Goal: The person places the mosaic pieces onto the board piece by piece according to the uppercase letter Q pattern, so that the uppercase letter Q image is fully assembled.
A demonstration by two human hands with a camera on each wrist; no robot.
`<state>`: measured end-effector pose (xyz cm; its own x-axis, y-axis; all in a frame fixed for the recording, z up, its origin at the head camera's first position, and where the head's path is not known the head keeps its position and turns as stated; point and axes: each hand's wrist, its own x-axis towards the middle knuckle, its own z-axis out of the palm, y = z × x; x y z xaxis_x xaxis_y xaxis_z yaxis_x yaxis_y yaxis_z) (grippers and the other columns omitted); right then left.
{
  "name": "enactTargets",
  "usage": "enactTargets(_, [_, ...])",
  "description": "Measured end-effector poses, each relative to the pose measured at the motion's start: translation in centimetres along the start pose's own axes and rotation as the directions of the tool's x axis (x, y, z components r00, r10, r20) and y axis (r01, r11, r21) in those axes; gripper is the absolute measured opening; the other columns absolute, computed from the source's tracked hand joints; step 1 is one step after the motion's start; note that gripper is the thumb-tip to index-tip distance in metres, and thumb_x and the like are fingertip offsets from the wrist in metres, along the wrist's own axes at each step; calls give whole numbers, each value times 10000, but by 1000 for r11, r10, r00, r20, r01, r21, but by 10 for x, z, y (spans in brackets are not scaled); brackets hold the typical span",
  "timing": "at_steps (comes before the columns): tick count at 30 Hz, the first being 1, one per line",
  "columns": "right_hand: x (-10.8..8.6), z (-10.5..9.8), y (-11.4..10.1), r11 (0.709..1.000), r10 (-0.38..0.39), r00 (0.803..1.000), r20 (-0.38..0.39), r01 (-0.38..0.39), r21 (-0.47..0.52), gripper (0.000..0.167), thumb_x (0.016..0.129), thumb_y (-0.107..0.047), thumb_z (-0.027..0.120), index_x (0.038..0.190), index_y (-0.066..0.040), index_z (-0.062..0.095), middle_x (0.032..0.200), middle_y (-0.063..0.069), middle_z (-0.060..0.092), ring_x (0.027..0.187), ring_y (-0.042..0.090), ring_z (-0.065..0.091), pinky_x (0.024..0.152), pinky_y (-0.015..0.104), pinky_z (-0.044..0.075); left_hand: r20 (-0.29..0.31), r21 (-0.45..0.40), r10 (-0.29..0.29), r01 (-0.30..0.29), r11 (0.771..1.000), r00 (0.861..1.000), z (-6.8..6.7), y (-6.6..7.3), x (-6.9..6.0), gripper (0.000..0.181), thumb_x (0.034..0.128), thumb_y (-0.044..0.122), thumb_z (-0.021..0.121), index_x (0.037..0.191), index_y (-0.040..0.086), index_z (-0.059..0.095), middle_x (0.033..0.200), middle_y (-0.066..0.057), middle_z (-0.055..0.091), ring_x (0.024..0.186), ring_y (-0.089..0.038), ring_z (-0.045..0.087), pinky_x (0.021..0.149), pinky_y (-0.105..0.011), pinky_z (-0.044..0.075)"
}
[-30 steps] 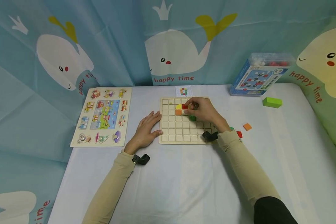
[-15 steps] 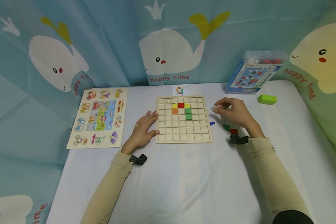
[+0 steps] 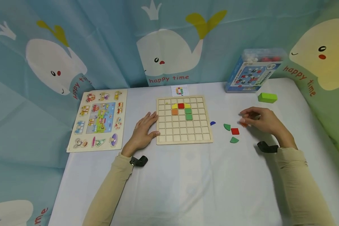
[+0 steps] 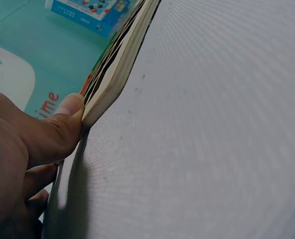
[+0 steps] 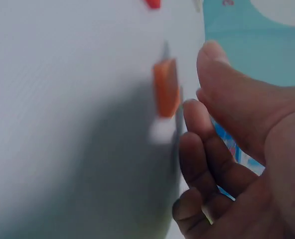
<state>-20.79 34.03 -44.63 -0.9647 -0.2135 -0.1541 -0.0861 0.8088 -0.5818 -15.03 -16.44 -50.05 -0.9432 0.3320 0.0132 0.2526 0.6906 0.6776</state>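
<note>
At the fingertips of the right hand (image 3: 262,121), just to its left and low against the white cloth-covered counter (image 3: 169,182): a flat orange tile (image 3: 244,124), partly covered from above by thumb and forefinger. Because of this covering, no long axis to be read in it. Clearly nearer to the right hand than to the left hand (image 3: 142,133), with the whole width of a square pale wooden grid board (image 3: 169,135) in between.

Right hand with fingers softly bent, not closed; in the right wrist view, an apparent gap between fingertips and orange tile, so no grip to be seen. Left hand with fingers rather straight against the board's left edge, thumb touching near the corner, nothing gripped.

Further left from the right hand, a little closer to the body: a thin red square tile (image 3: 235,131) between two green quarter-circle tiles (image 3: 227,127).

As for writing, ahead of both hands, on the blue-green fabric curtain (image 3: 113,47): "happy time" in red letters, legible beyond the board and again far to the right of the right hand. Ahead of the right hand, on a blue printed box with clear top (image 3: 250,75): characters too small to read, no brand to make out.
</note>
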Motion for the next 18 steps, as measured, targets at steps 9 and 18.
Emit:
enactTargets(9, [-11,-8,21,999,-50,993,110,48,16,444,951,-243,826,1356,-103,709,1355,141,676,1026,-1,541,837,77,432,-8,1,10,-10,1000,1000,0,0,0,760,994,237,733,1641,54,381,1761,-80,281,1663,-319,142,1331,-583,101])
enactTargets(18, [-11,-2,29,995,-98,991,90,96,26,385,933,-155,834,1301,-96,737,1287,124,668,1006,56,503,835,91,405,1,-4,-8,8,1000,1000,0,1,0,758,998,234,727,1647,63,374,1764,-72,274,1664,-309,143,1335,-579,92])
